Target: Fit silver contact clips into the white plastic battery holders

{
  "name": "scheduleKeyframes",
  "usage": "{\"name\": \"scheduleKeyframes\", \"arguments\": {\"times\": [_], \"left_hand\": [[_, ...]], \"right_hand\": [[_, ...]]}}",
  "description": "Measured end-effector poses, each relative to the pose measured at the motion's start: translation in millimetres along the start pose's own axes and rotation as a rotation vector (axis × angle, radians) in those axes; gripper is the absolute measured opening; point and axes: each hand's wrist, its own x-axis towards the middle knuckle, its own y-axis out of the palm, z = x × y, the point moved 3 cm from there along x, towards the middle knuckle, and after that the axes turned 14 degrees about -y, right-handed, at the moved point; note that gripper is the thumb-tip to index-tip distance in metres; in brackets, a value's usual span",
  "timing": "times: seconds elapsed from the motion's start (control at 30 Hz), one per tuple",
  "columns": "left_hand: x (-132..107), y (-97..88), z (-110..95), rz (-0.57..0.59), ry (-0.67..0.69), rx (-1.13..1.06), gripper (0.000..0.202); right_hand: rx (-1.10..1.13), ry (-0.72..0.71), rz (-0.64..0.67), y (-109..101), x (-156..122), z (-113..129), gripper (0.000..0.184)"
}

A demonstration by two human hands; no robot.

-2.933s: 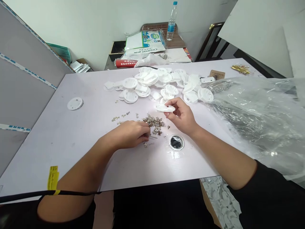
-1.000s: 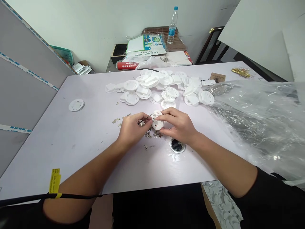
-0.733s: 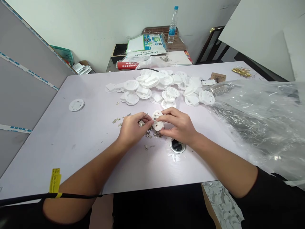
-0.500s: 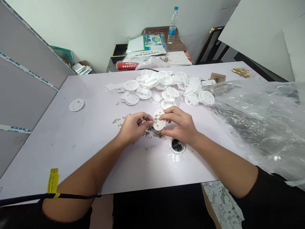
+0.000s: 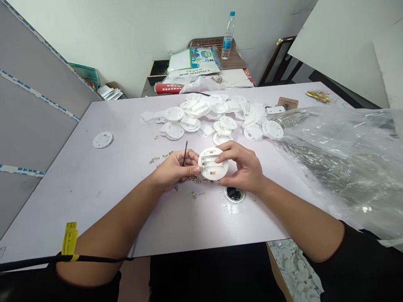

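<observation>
My right hand [image 5: 244, 166] grips a round white plastic disc [image 5: 213, 163], tilted so its inner side with slots faces me. My left hand [image 5: 174, 167] is closed on thin dark tweezers [image 5: 185, 152] that stick upward, and its fingertips touch the disc's left edge. Under both hands lies a scatter of small metal clips [image 5: 197, 179] on the pale table [image 5: 103, 188].
A heap of similar white discs [image 5: 217, 115] lies farther back; a single disc [image 5: 102, 139] sits at left. A round hole [image 5: 234, 194] is in the table by my right wrist. Crumpled clear plastic sheeting [image 5: 340, 159] covers the right side. A water bottle [image 5: 227, 35] stands behind.
The disc has been turned up to face me and brought nearer. The tweezers swung from pointing at the disc to pointing upward. Earlier still, my left hand was picking among the clips.
</observation>
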Motion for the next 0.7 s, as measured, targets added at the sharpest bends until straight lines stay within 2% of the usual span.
{"name": "scheduleKeyframes", "arguments": {"times": [0.13, 0.27, 0.43, 0.53, 0.7], "left_hand": [[0.5, -1.4, 1.0, 0.034, 0.022, 0.000, 0.029], [1.9, -2.1, 2.4, 0.013, 0.005, -0.002, 0.029], [2.1, 0.0, 2.2, -0.015, -0.004, 0.012, 0.032], [2.0, 2.7, 2.5, 0.019, -0.017, 0.005, 0.032], [1.7, 9.2, 4.3, 0.100, -0.010, -0.027, 0.032]], "right_hand": [[0.007, 0.002, -0.013, -0.3, -0.6, 0.5, 0.042], [-0.019, -0.015, 0.004, -1.3, -0.9, 0.5, 0.039], [-0.131, -0.063, 0.131, -0.2, -1.0, 2.6, 0.031], [-0.175, -0.085, 0.167, 1.5, -0.6, 5.2, 0.023], [-0.169, -0.163, 0.119, 5.1, 0.3, 11.5, 0.023]]}}
